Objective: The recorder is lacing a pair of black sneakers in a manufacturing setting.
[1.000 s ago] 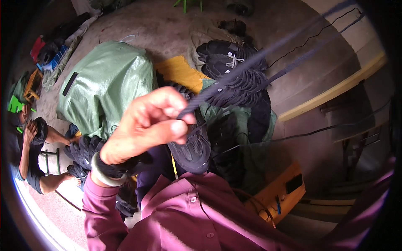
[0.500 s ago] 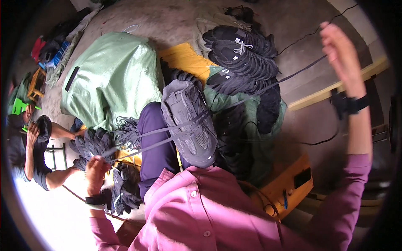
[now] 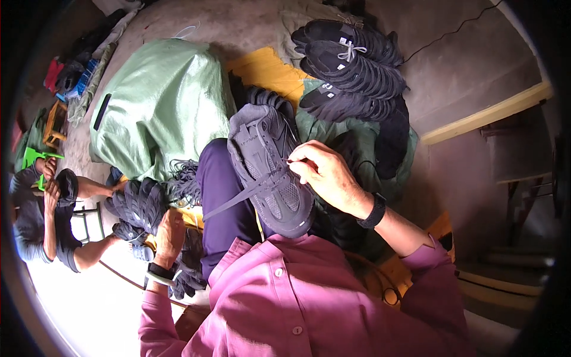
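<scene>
A grey sneaker (image 3: 284,205) rests on my lap against my dark-trousered thigh, toe toward me. Flat grey shoelaces (image 3: 238,197) cross its front and stretch down to the left. My right hand (image 3: 326,176) is at the right side of the lacing, thumb and forefinger pinched on a lace by the eyelets. Lower left, beside my thigh, my left hand (image 3: 171,233) is closed with curled fingers. The lace runs straight toward it, though its last stretch is hard to make out.
Dark shoes (image 3: 357,65) are piled at the far right, with more dark shoes (image 3: 140,205) at left. A loose bundle of laces (image 3: 185,181) lies beside a green sack (image 3: 163,107). A wooden beam (image 3: 488,113) is at right. Another person (image 3: 44,208) sits at far left.
My right hand has come from the upper right, where it was raised with a long lace drawn out, down to the shoe's eyelets. My left hand has moved slightly right, nearer my thigh.
</scene>
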Demonstrator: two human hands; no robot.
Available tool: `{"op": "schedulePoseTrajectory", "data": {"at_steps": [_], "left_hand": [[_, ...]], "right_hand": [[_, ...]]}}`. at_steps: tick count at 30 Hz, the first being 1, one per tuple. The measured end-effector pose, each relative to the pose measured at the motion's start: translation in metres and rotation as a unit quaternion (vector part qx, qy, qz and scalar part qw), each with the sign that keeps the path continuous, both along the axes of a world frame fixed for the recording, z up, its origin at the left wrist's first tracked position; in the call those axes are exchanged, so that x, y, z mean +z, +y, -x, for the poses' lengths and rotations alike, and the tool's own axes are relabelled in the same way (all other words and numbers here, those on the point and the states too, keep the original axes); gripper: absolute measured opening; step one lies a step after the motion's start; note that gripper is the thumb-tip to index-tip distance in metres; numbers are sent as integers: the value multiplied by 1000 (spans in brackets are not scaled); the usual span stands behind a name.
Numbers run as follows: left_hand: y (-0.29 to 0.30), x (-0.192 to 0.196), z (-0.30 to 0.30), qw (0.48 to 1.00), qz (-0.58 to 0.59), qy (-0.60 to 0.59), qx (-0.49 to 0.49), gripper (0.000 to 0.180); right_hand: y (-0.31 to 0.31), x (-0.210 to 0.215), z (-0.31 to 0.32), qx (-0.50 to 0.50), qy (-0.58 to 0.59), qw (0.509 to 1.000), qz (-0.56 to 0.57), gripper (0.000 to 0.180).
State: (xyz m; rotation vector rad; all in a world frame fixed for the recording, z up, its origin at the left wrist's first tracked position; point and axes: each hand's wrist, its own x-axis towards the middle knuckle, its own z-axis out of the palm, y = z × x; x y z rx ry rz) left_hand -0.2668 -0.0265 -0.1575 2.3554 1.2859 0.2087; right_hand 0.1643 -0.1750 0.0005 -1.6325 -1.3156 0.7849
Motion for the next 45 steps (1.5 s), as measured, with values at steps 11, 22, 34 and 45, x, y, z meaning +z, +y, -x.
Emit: {"op": "schedulePoseTrajectory", "data": {"at_steps": [11,22,34,45], "left_hand": [[-23,140,-188,950,188,-215,-125,24],[-11,120,-171,856,398,-331,4,14],[-26,150,-170,966,99,-219,-97,14],[-29,126,-188,851,454,-260,-45,13]], "right_hand": [[-9,4,1,35,-46,996,62,14],[-12,4,5,38,-136,990,-22,12],[-13,1,-1,62,-126,990,1,19],[-13,-7,-7,59,-72,995,28,18]]}}
